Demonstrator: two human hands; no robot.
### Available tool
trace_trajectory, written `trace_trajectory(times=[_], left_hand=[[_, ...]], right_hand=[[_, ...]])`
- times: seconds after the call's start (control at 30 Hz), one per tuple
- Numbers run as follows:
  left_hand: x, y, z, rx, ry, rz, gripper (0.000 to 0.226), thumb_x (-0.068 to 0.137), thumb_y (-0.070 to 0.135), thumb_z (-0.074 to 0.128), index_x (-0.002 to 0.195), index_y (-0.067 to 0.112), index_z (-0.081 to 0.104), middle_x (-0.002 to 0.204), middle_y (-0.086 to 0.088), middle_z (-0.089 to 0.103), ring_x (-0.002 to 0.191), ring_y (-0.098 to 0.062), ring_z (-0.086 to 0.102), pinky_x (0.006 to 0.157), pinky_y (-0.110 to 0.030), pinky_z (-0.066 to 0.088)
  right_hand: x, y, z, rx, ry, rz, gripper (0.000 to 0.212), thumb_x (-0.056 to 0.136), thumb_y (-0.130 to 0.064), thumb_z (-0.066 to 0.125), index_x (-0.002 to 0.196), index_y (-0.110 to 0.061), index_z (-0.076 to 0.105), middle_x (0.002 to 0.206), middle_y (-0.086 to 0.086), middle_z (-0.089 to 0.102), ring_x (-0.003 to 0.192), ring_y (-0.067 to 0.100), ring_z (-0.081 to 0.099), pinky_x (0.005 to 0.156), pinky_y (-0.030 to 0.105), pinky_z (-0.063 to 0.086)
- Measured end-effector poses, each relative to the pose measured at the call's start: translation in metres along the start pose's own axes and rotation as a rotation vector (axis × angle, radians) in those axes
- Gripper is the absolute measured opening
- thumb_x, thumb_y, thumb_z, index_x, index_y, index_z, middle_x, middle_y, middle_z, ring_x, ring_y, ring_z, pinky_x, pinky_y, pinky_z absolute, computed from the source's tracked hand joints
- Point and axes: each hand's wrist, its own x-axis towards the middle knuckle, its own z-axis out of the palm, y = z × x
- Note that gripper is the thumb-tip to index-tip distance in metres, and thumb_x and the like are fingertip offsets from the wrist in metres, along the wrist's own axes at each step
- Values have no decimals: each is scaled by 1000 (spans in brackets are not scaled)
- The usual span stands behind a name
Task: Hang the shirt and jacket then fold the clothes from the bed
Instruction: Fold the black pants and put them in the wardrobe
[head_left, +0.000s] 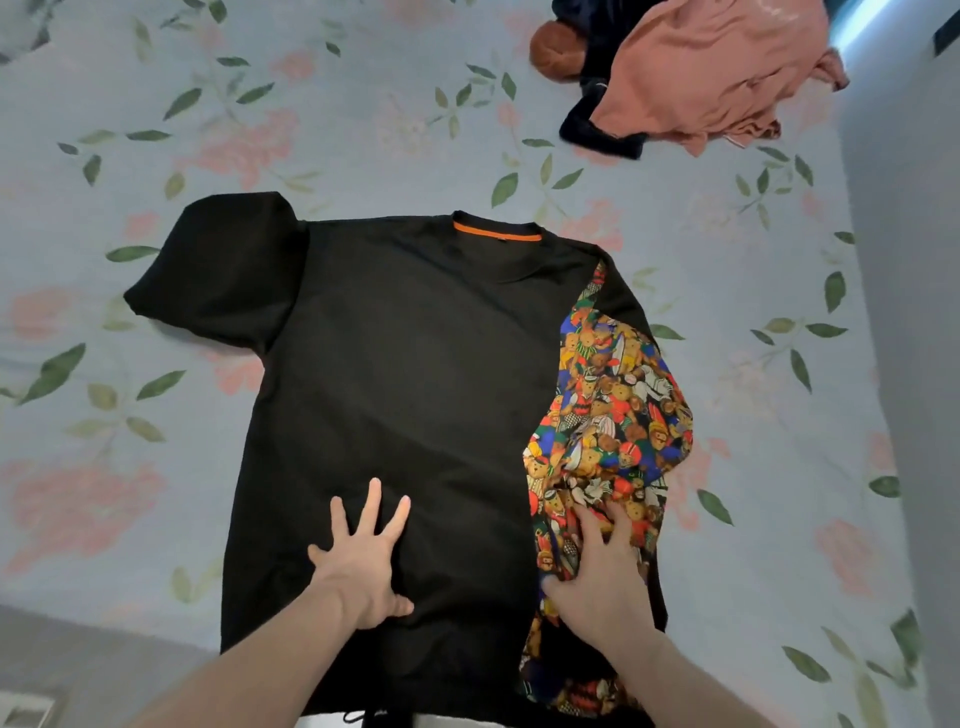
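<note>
Black shirt (405, 374) flat on bed (363, 130), left hand (363, 561) pressing (fingers spread)

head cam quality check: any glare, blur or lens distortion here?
Head view: strong wide-angle bending, bed sheet edges curve; black T-shirt so dark its folds barely read; bright glare streak at top right corner; corners soft and smeared, leaf prints at lower right blurred; left hand and right hand fairly sharp; soft even light, faint shadows.
</note>
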Motion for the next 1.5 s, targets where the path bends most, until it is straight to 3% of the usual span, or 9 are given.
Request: trace_trajectory(times=[0.13,0.33,0.67,0.83,0.93,1.1,1.23,1.37,1.5], left_hand=[[3,-1,1,18,2,5,130,81,50,83,156,46,-23,155,8,-51,150,-44,-30,120,-69,16],[7,-2,5,28,32,14,130,82,49,82,155,45,-25,155,7,-51,150,-45,-29,120,-69,17],[5,-4,-18,103,-42,38,129,80,47,84,156,46,-20,160,7,-44,153,-45,-20,117,-56,38],[16,-19,-81,90,-75,124,97,83,49,80,162,38,24,172,3,13,152,-30,30,117,-42,40],[17,-41,-118,-63,42,180,77,87,47,75,155,35,42,153,11,50,138,-17,51,115,-34,42],[28,-116,-191,-332,534,16,48,87,34,72,134,28,61,124,6,62,114,-17,63,99,-31,48],[50,-180,-246,-657,766,-252,57,83,33,75,133,11,59,128,-7,60,109,-29,63,98,-38,49],[74,-219,-271,-1059,781,-469,94,57,58,78,131,5,52,124,-10,60,105,-34,64,86,-46,59],[90,-218,-276,-1489,502,-433,87,80,62,76,146,17,43,135,1,53,123,-31,56,98,-46,53]], right_hand=[[36,-24,-26,0,355,-122,87,84,-52,71,157,-30,30,169,8,11,149,35,23,117,50,34],[82,-16,-21,-173,-140,63,83,100,-68,33,163,-37,-12,172,2,-16,159,31,-10,126,61,11],[69,-58,-27,-302,-204,-31,103,91,-67,56,163,-36,-10,169,6,-26,157,36,-17,126,57,2],[57,-110,-6,-337,-184,-134,107,92,-59,62,163,-32,-11,169,8,-26,158,37,-14,129,53,6],[75,-148,-1,-264,-237,-105,111,88,-61,67,163,-34,-11,169,6,-27,157,40,-14,128,54,8],[107,-167,13,-223,-394,44,134,79,-60,79,156,-40,-29,163,5,-41,154,45,-19,125,56,17],[105,-159,31,-331,-324,-9,145,74,-65,81,150,-38,-39,158,9,-46,154,48,-18,121,57,32],[107,-161,34,-331,-320,-17,148,73,-64,82,146,-38,-43,156,9,-49,153,49,-20,116,60,38],[105,-159,40,-377,-271,-28,150,73,-68,80,139,-38,-51,153,10,-53,152,50,-22,114,58,42]])
